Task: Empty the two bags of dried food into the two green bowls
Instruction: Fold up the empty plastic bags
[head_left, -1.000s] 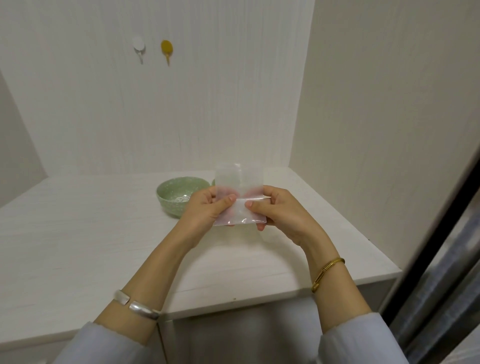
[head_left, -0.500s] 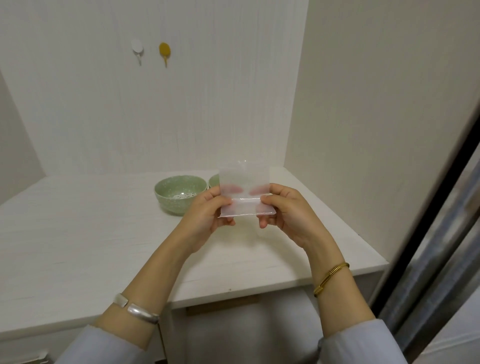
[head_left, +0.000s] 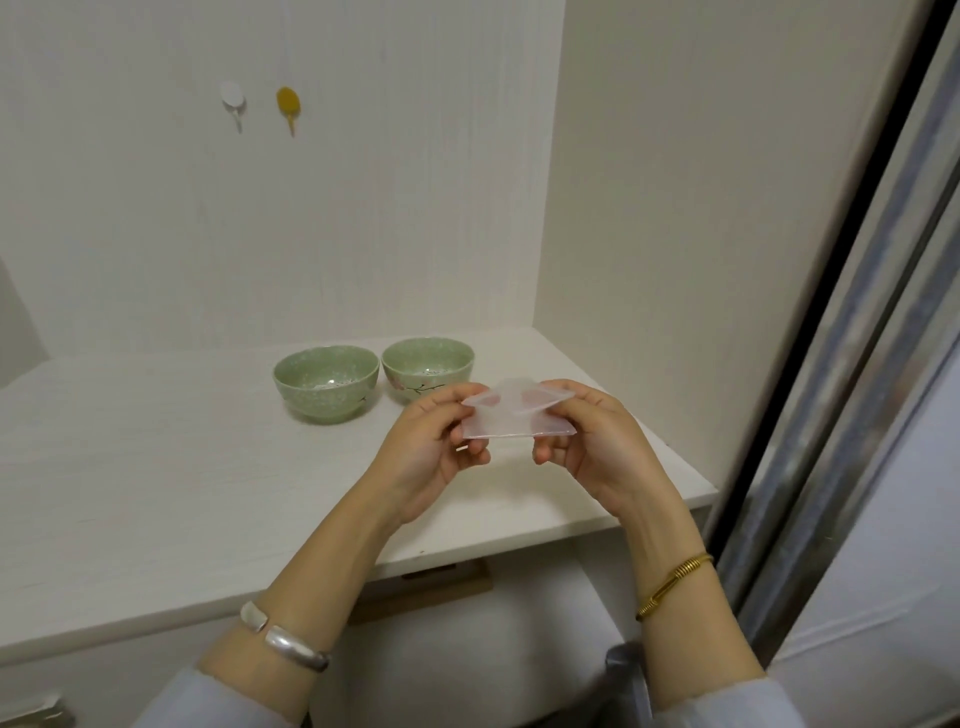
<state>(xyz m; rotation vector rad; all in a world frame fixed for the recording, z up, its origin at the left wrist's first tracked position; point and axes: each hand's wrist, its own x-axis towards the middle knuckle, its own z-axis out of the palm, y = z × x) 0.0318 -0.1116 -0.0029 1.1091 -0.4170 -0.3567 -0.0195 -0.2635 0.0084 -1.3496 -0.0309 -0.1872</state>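
Note:
Two green bowls stand side by side on the white counter (head_left: 156, 467): the left bowl (head_left: 326, 383) and the right bowl (head_left: 427, 367), each with a little pale content at the bottom. In front of the right bowl I hold a small clear plastic bag (head_left: 517, 413) above the counter. My left hand (head_left: 431, 449) pinches its left edge and my right hand (head_left: 587, 441) pinches its right edge. The bag lies nearly flat and looks empty and folded.
A side wall (head_left: 675, 260) closes the counter on the right, with a dark door frame (head_left: 831, 312) beyond it. Two hooks, white (head_left: 232, 98) and yellow (head_left: 288, 104), hang on the back wall. The counter's front edge runs below my forearms.
The bag has tipped from upright to nearly flat and lower, still pinched by both hands. The view shifted, so the right bowl is now uncovered.

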